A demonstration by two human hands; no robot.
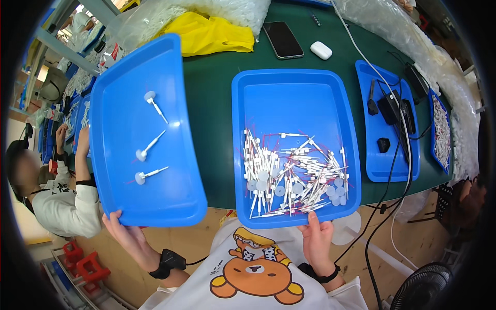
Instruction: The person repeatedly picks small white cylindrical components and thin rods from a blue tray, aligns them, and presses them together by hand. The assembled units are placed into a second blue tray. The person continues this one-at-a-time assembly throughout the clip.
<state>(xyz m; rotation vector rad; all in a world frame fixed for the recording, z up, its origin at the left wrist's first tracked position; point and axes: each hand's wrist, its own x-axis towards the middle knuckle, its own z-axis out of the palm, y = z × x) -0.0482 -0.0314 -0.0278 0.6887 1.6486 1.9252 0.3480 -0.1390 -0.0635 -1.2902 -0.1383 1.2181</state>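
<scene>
My left hand grips the near edge of a blue tray, which is tilted at the left. Three thin white stick-like parts, each with a translucent round disc at one end, lie apart in it; one is a white part near its lower half. My right hand holds the near rim of a second blue tray, thumb over the edge, fingers mostly hidden below. A heap of similar white parts with thin red wires and several translucent discs fills its near half.
Beyond the trays on the green table are a phone, a white earbud case and a yellow bag. At right, cables cross a blue tray holding black adapters. A co-worker sits at left; a black fan stands lower right.
</scene>
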